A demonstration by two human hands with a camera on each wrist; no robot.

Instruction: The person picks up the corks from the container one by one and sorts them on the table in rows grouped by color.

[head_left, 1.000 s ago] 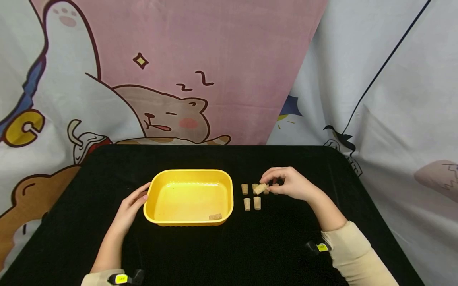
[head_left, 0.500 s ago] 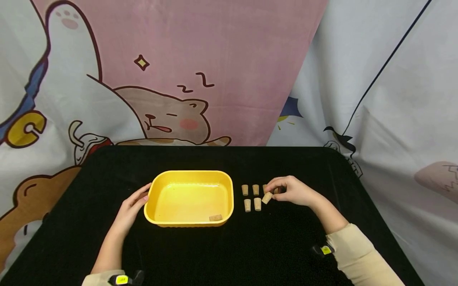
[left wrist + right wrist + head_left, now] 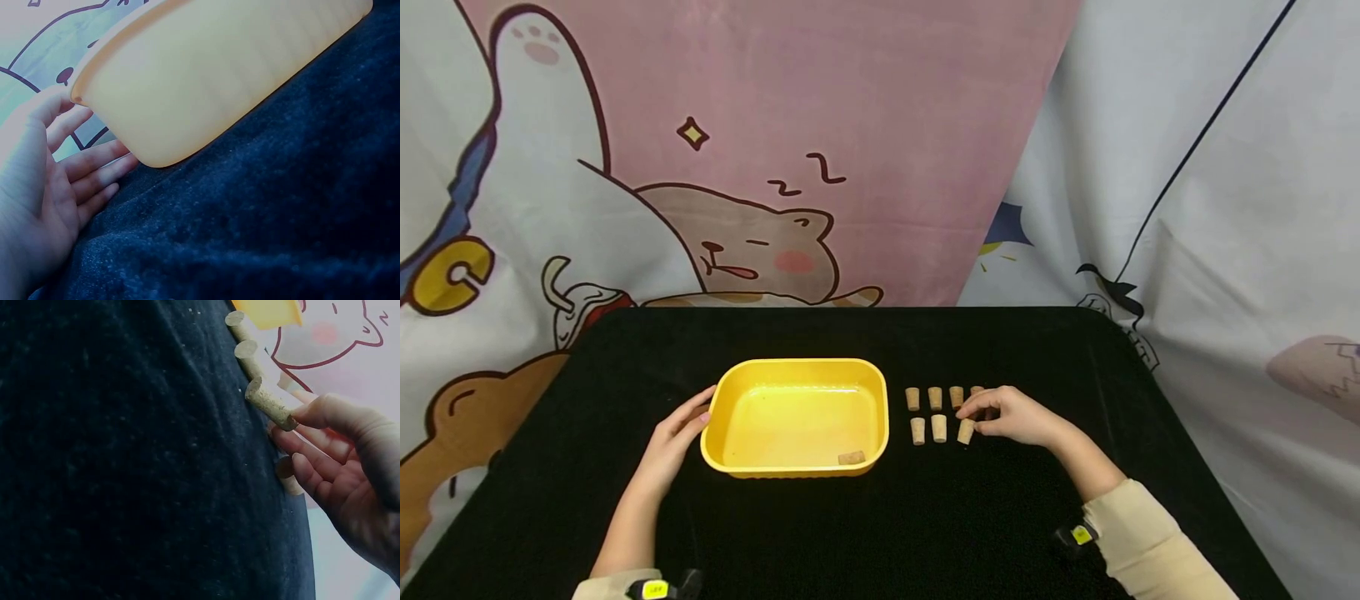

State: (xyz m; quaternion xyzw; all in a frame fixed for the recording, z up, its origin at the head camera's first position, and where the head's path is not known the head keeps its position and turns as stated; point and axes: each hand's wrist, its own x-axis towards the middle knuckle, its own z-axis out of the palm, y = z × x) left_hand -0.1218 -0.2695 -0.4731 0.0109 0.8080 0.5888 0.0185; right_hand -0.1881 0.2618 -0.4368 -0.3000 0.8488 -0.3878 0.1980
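In the head view, my right hand [image 3: 1011, 417] pinches a tapered cork stopper [image 3: 966, 431] between thumb and fingers, low over the black cloth at the right end of the front row. The right wrist view shows this cork [image 3: 269, 405] tilted, with the thumb on its end. Two corks, one of them a pale cork [image 3: 938, 428], stand beside it. Behind them is a back row of several corks [image 3: 935, 397], its rightmost partly hidden by my fingers. My left hand [image 3: 673, 429] touches the left side of a yellow plastic basin [image 3: 718, 457], fingers nearly straight along the outer wall.
One cork [image 3: 852, 457] lies on its side inside the basin, near the front right. A black cloth [image 3: 850, 542] covers the table. Behind it hangs a printed cartoon curtain [image 3: 880, 100].
My right hand has brought the cork from the back row toward me and down to the front row's right end, turning it more upright. The left hand and basin stay put.
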